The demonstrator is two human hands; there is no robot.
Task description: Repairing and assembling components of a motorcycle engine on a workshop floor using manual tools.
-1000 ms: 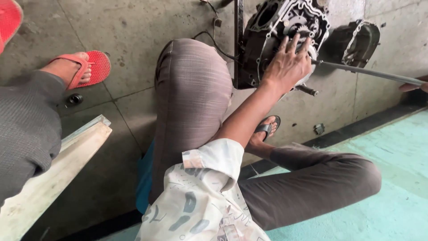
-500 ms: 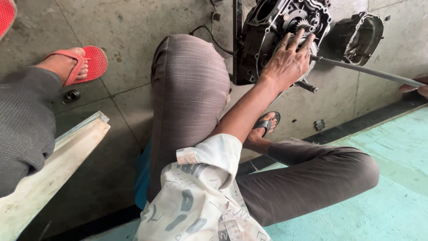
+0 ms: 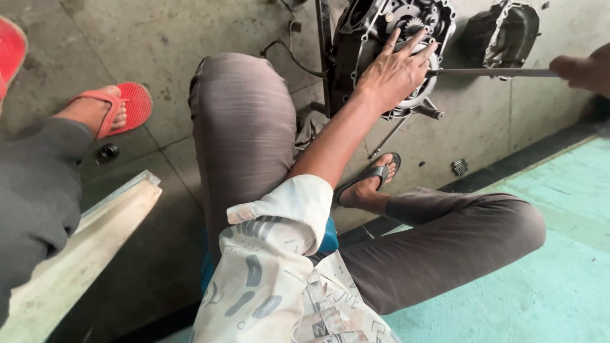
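Note:
My left hand [image 3: 393, 75] lies flat with fingers spread on the round silver part of a dark motorcycle engine [image 3: 381, 28] that stands on the concrete floor. A long metal rod [image 3: 489, 72] runs from that part out to the right. My right hand [image 3: 584, 71] is at the right edge, closed around the rod's end and only partly in view. My left arm reaches forward past a rolled-up patterned sleeve [image 3: 286, 213]. My left knee [image 3: 238, 121] is raised just left of the engine.
A detached black engine cover [image 3: 508, 35] lies behind the rod. Another person's grey-trousered leg [image 3: 35, 190] and red sandal [image 3: 124, 105] are at the left. A pale plank [image 3: 82, 244] lies lower left. Small bolts [image 3: 459, 167] sit by my sandalled foot [image 3: 372, 181]. A teal mat [image 3: 559, 254] covers the right.
My left hand has stayed pressed on the engine. My right hand on the rod has come further into view at the right edge.

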